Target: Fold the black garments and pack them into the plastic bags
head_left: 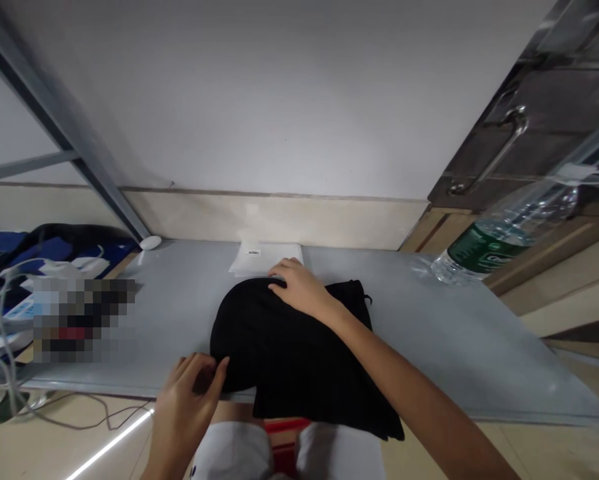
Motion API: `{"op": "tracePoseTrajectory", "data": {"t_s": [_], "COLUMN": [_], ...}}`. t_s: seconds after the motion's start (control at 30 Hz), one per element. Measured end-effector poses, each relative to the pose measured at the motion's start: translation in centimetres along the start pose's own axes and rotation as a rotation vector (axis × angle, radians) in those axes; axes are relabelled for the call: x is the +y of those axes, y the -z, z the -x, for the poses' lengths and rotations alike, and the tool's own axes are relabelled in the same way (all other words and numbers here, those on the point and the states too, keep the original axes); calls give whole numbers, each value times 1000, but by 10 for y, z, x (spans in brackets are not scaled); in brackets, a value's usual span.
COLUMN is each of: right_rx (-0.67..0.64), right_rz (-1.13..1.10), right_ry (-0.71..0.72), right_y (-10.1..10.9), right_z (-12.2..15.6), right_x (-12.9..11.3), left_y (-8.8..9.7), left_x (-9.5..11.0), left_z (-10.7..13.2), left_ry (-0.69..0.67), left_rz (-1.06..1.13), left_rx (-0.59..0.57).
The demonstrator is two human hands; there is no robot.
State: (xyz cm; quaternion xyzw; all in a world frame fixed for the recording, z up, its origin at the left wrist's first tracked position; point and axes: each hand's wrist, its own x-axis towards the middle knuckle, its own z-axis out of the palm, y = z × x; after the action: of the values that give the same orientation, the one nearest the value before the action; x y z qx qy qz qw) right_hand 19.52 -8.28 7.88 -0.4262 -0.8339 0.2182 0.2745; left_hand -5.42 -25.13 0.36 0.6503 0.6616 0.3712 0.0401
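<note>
Cloth: the black cloth (304, 360) lies in the middle of the table (444, 353), rounded on the left, broader and squarer on the right.
Rounded side: looks laid out already, I judge, since its far and left edges make one smooth curve and few creases show on top.
Broad side: less settled, it seems; its near hem hangs past the table's near edge, above the lap, and the far right corner sits a little uneven.
Cord: a short dark cord (368, 299) sticks out loose by that corner, not tucked in.
Left hand: the left hand (187, 393) is at the left edge of the cloth, thumb and forefinger tips near each other, the others curled; whether cloth is caught between them, I cannot tell.
Right hand: the right hand (299, 287) reaches across the cloth to its far edge, fingers bent, thumb a little apart from them; whether they grip or only rest, I cannot tell.
Progress: spread out but not squared up, as I read it; both hands are at edges, so the handling looks unfinished.
White sheets: the sheets (267, 257) lie just beyond the cloth, by the right fingertips.
Bottle: the bottle (494, 247) is on the far right, well apart from the cloth.
</note>
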Motion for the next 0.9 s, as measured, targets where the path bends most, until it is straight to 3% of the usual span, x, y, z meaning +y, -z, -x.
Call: {"op": "tracePoseTrajectory", "data": {"t_s": [0.1, 0.23, 0.4, 0.53, 0.63, 0.73, 0.8, 0.9], "right_rx": [-84, -138, -92, -49, -133, -262, -285, -215], "right_rz": [35, 33, -121, -314, -412, -483, -452, -260], "right_ry": [27, 81, 87, -34, -84, -8, 30, 66], "right_y": [-11, -11, -5, -7, -6, -1, 2, 7], "right_z": [-27, -42, -45, -51, -55, -55, -54, -50], "right_x": [1, 2, 12, 27, 32, 31, 27, 16], "left_y": [0, 2, 6, 7, 6, 7, 7, 8], "left_x": [1, 7, 12, 14, 15, 18, 21, 24], "left_z": [2, 5, 7, 9, 10, 10, 9, 9], "left_ry": [13, -18, -92, -146, -134, -117, -120, -127], "left_rz": [33, 67, 80, 69, 68, 76, 89, 109], "left_rx": [-18, 23, 53, 62, 61, 63, 71, 82]}}
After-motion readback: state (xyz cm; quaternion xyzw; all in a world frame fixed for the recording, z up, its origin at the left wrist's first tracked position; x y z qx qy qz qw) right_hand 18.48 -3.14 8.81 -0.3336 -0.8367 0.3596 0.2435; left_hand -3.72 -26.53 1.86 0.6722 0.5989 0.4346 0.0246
